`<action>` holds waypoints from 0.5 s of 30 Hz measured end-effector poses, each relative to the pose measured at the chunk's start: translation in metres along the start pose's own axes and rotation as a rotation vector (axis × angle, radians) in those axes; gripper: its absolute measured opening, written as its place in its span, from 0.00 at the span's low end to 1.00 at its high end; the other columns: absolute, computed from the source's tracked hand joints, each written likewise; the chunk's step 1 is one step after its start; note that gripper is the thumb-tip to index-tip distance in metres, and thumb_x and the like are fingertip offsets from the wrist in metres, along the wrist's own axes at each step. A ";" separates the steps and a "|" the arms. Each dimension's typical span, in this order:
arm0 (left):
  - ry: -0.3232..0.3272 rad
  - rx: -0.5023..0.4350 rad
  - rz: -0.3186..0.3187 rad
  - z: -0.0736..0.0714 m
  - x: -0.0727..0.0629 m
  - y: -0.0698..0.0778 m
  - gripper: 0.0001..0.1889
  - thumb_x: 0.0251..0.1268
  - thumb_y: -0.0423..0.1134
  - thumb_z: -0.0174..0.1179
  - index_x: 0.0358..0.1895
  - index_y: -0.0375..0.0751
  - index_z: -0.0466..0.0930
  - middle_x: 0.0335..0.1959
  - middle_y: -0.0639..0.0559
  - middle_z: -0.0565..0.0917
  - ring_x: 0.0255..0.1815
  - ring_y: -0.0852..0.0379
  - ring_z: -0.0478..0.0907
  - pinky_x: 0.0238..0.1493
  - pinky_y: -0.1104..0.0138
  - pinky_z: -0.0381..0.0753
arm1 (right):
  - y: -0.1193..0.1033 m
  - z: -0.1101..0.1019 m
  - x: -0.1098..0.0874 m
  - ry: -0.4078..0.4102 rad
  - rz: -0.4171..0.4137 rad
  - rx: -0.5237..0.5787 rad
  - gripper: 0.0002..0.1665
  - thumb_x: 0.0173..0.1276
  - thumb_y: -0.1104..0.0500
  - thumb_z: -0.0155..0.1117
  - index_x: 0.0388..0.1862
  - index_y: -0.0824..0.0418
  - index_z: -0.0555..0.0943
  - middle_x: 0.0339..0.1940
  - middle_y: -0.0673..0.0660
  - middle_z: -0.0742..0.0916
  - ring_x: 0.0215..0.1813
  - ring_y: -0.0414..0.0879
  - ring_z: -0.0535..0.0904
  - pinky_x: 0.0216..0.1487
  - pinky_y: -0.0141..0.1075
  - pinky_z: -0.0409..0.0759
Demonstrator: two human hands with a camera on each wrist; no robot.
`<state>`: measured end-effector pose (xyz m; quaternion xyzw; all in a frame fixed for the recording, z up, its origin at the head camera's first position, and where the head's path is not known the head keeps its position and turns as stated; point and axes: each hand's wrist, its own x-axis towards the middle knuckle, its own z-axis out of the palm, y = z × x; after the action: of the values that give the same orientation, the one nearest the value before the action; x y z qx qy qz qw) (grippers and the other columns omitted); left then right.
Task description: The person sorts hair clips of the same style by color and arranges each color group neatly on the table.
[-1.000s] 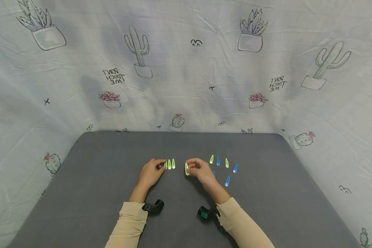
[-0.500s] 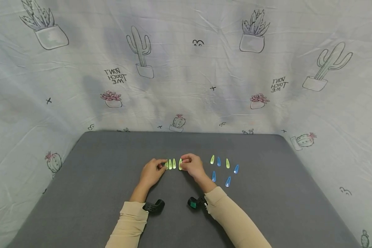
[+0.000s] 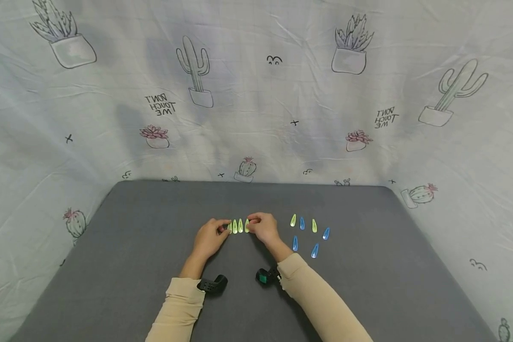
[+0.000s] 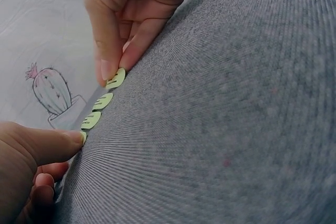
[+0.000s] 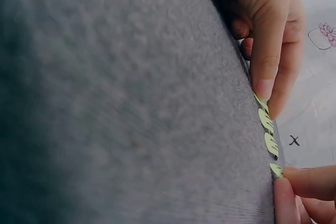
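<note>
Four yellow-green snap hair clips would exceed my count, so several stand in a row in the head view. My left hand (image 3: 208, 239) pinches the leftmost yellow-green hair clip (image 4: 83, 137) between thumb and forefinger. At the row's right end, my right hand (image 3: 263, 228) pinches another yellow-green hair clip (image 5: 276, 170), which lies on the table. Between the hands are two more clips, the left one (image 3: 234, 226) and the right one (image 3: 241, 225), side by side and parallel. Fingertips partly cover both pinched clips.
Right of the right hand lie two loose yellow-green clips (image 3: 293, 220) and several blue clips (image 3: 302, 223), scattered on the grey table (image 3: 367, 285). A white cloth (image 3: 256, 95) with cactus drawings hangs behind the table's far edge.
My right hand has moved left with its yellow-green hair clip, bringing it close beside the row. The left hand has stayed in place on the leftmost clip.
</note>
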<state>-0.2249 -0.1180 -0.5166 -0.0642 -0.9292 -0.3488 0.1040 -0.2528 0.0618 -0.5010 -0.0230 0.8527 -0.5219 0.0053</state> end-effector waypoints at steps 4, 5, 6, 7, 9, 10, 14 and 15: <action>-0.002 0.004 0.004 -0.001 0.000 0.000 0.14 0.59 0.40 0.65 0.49 0.46 0.85 0.26 0.53 0.74 0.22 0.60 0.65 0.27 0.65 0.64 | -0.003 0.001 0.003 0.008 -0.013 -0.085 0.12 0.56 0.67 0.67 0.40 0.63 0.86 0.28 0.56 0.87 0.25 0.43 0.81 0.26 0.33 0.77; -0.003 0.006 0.007 -0.001 0.001 0.000 0.14 0.59 0.40 0.65 0.49 0.46 0.84 0.27 0.53 0.74 0.22 0.60 0.65 0.27 0.65 0.64 | -0.004 0.002 0.003 0.012 -0.014 -0.098 0.11 0.56 0.66 0.68 0.40 0.62 0.86 0.27 0.56 0.87 0.24 0.43 0.81 0.25 0.33 0.76; -0.003 0.006 0.011 -0.001 0.001 0.000 0.15 0.59 0.41 0.65 0.49 0.46 0.84 0.27 0.53 0.74 0.22 0.60 0.65 0.27 0.65 0.64 | -0.004 0.002 0.003 0.016 -0.012 -0.109 0.11 0.56 0.66 0.68 0.39 0.62 0.86 0.26 0.56 0.86 0.23 0.42 0.80 0.25 0.33 0.76; -0.004 0.007 0.014 0.000 0.001 0.000 0.14 0.59 0.41 0.65 0.49 0.46 0.85 0.27 0.53 0.74 0.22 0.60 0.65 0.27 0.65 0.64 | -0.005 0.002 0.003 0.020 -0.012 -0.119 0.10 0.56 0.66 0.68 0.39 0.62 0.86 0.26 0.56 0.86 0.23 0.42 0.80 0.24 0.33 0.75; -0.006 0.008 0.020 0.000 0.001 0.000 0.15 0.59 0.41 0.65 0.49 0.46 0.85 0.27 0.53 0.74 0.22 0.60 0.65 0.27 0.66 0.64 | -0.007 0.003 0.002 0.031 -0.016 -0.143 0.10 0.56 0.66 0.68 0.39 0.62 0.86 0.25 0.55 0.86 0.22 0.41 0.79 0.24 0.33 0.74; -0.007 0.008 0.022 0.000 0.001 0.000 0.15 0.59 0.41 0.65 0.49 0.46 0.85 0.27 0.54 0.74 0.22 0.60 0.65 0.26 0.66 0.64 | -0.007 0.003 0.001 0.034 -0.020 -0.156 0.09 0.57 0.66 0.68 0.38 0.62 0.86 0.24 0.55 0.85 0.22 0.41 0.78 0.23 0.33 0.74; -0.005 0.000 0.020 -0.001 0.000 0.000 0.14 0.59 0.41 0.65 0.49 0.46 0.85 0.27 0.53 0.74 0.22 0.60 0.65 0.26 0.66 0.64 | -0.008 0.004 0.000 0.043 -0.045 -0.168 0.09 0.57 0.65 0.68 0.38 0.63 0.86 0.24 0.54 0.85 0.22 0.41 0.78 0.23 0.32 0.73; -0.005 0.003 0.019 -0.001 0.000 -0.001 0.14 0.59 0.41 0.65 0.49 0.46 0.85 0.27 0.53 0.74 0.22 0.60 0.65 0.26 0.66 0.64 | -0.007 0.004 -0.001 0.041 -0.049 -0.160 0.09 0.57 0.66 0.68 0.38 0.63 0.86 0.24 0.55 0.85 0.22 0.41 0.79 0.23 0.32 0.73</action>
<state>-0.2254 -0.1188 -0.5165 -0.0736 -0.9293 -0.3464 0.1049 -0.2519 0.0547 -0.4966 -0.0335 0.8908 -0.4524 -0.0268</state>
